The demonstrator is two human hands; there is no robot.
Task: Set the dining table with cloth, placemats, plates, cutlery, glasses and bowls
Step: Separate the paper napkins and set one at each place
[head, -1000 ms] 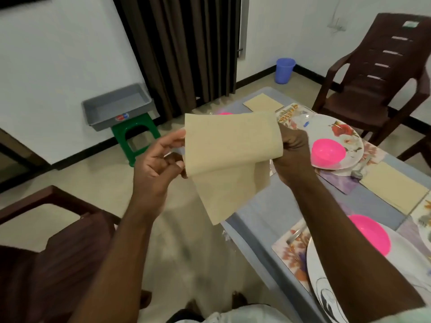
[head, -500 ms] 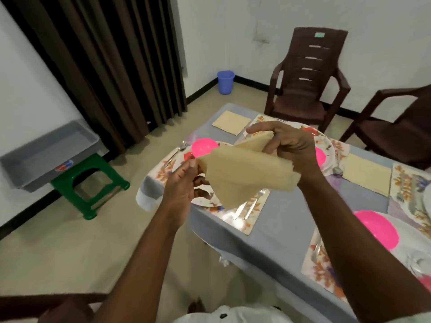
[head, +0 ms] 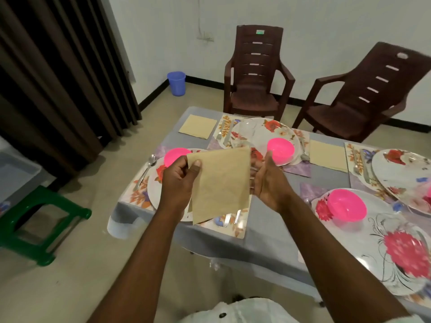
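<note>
Left hand fingers curled round the top-left corner of a folded tan napkin, thumb pinching on its front face. Right hand holds the napkin's right edge — thumb up, fingers hidden behind it. Napkin hangs in the air over the near-left place setting, point down. Beneath: floral plate on a placemat, pink bowl at its far rim, spoon to the left. Table has a grey cloth — two more napkins lie flat farther back.
</note>
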